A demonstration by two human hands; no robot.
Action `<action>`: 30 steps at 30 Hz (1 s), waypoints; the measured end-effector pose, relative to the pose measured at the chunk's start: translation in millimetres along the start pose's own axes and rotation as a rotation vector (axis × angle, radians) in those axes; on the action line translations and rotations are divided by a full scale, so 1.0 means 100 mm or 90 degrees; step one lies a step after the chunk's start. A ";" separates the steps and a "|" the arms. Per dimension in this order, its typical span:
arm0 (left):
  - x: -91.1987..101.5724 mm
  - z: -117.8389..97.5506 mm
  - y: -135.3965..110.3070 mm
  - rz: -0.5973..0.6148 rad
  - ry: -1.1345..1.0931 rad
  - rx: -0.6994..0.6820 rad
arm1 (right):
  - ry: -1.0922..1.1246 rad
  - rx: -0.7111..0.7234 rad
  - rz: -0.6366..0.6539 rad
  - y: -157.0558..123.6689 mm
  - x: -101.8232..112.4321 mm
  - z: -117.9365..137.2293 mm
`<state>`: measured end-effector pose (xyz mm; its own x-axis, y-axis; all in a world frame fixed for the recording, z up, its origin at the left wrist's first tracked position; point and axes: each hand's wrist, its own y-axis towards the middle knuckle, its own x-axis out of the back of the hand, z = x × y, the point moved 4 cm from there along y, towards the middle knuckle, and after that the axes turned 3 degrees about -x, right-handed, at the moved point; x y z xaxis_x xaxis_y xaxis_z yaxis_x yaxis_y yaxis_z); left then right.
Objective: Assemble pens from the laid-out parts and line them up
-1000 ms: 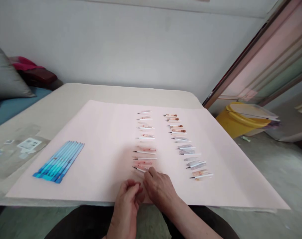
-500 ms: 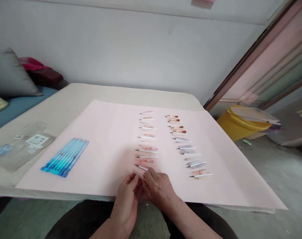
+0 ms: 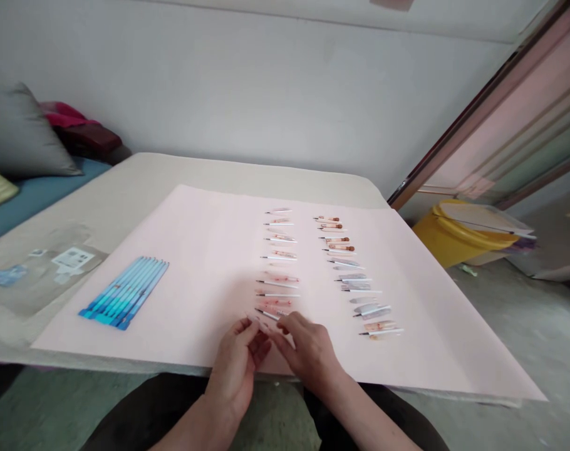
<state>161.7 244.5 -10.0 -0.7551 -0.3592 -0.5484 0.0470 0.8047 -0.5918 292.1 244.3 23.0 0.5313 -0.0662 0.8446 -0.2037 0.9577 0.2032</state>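
Observation:
Near the front edge of the pink sheet (image 3: 210,250), my left hand (image 3: 238,351) is closed, pinching a slim, pale pink pen part (image 3: 263,326) between thumb and fingers. My right hand (image 3: 310,347) meets it from the right, its thumb and fingers closed at the other end of that part. Just beyond them lies a white pen refill (image 3: 267,314) with a dark tip; its right end reaches my right fingers. A column of similar refills and pink, clear barrels (image 3: 278,279) stretches away from my hands. The fingers partly hide the held part.
A second column on the right holds refills with brown-capped (image 3: 340,238), greyish (image 3: 369,309) and peach barrels (image 3: 379,326). To the left lies a blue set of pens (image 3: 128,291) beside clear plastic packaging (image 3: 66,266). A yellow bin (image 3: 447,235) stands on the floor at right.
My right fingers have lifted slightly and shifted right, away from the refill's middle. The pale pink part between my hands shows more now. The view has shifted a little.

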 end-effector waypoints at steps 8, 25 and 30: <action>0.07 -0.43 0.18 -0.069 -0.036 -0.074 | -0.155 -0.177 0.106 0.02 0.17 -0.38; 0.09 -0.56 0.26 -0.081 -0.063 -0.107 | 0.039 -0.006 0.066 -0.01 0.09 -0.10; 0.06 -0.52 0.25 -0.052 -0.026 -0.103 | 0.032 0.005 0.070 -0.02 0.06 -0.08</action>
<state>124.3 287.0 2.4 -0.7252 -0.4423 -0.5276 -0.1215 0.8365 -0.5343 302.0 244.4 24.3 0.5461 0.0532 0.8360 -0.2692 0.9562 0.1149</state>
